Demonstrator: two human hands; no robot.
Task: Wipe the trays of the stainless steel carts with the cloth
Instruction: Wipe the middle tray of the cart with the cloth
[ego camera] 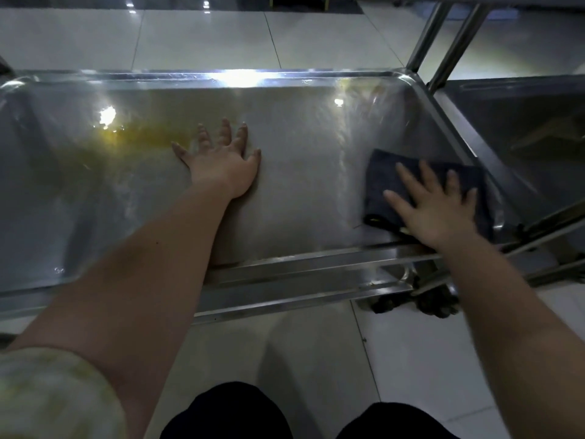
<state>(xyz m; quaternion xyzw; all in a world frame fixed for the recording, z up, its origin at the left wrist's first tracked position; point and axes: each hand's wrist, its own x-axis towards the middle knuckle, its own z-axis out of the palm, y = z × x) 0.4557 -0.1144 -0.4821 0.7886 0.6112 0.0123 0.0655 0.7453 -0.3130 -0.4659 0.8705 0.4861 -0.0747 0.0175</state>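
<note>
A stainless steel cart tray (300, 270) fills the middle of the head view, its floor shiny with a yellowish smear (133, 134) at the left. A folded dark blue cloth (383, 185) lies flat in the tray's right end. My right hand (433, 204) presses on the cloth with straight, spread fingers. My left hand (221, 160) rests palm-down on the bare tray floor near the middle, fingers spread, holding nothing.
A second steel tray (522, 128) adjoins on the right, separated by upright cart posts (443, 42). A caster wheel (437, 302) sits under the near right corner. White floor tiles (190, 36) surround the cart. My knees (228, 413) are at the bottom edge.
</note>
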